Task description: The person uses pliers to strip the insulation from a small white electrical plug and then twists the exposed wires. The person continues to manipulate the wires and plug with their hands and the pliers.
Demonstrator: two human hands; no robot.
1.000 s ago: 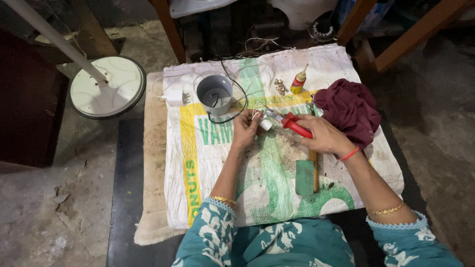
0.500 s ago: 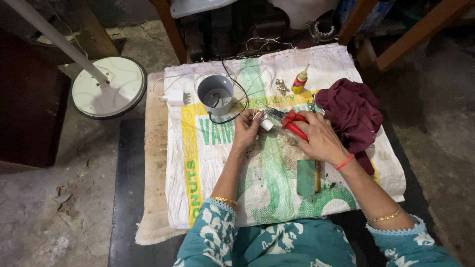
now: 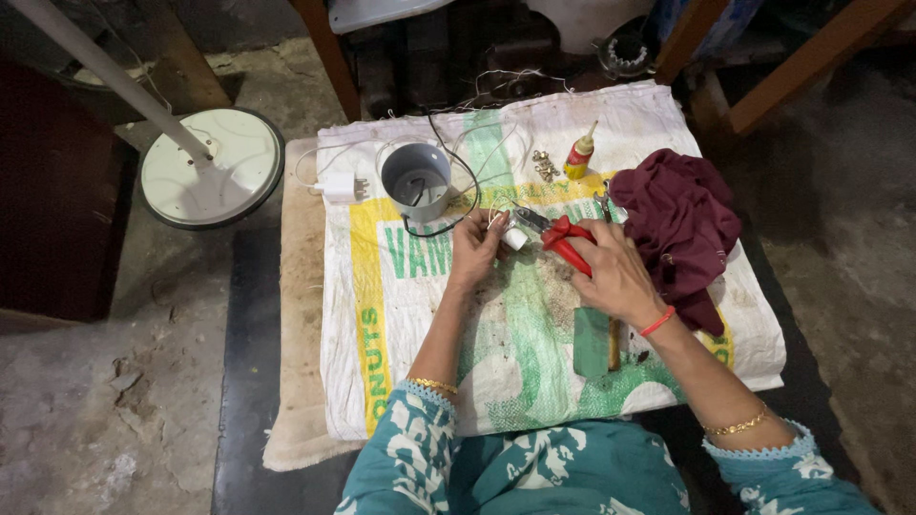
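- The red-handled pliers [image 3: 558,238] lie low over the middle of the woven sack [image 3: 420,315], just below the grey cup [image 3: 416,181]; we read their long axis as slanting from lower right to upper left, metal nose pointing up-left at the small white part [image 3: 514,238].
- Our right hand [image 3: 615,277] is wrapped around the red handles; whether the nose is fully closed we cannot tell.
- Our left hand [image 3: 474,250] pinches the white part and the thin wire at its fingertips, just beside the nose.
- We judge the step in hand to be gripping or trimming a wire end at that part; the next move seems to call for a steady left-hand hold and a short, square squeeze.
- Further out: a black wire [image 3: 448,224] loops round the cup, a small glue bottle [image 3: 580,153] stands near brass bits [image 3: 546,166], and a maroon cloth [image 3: 682,224] lies to the right.
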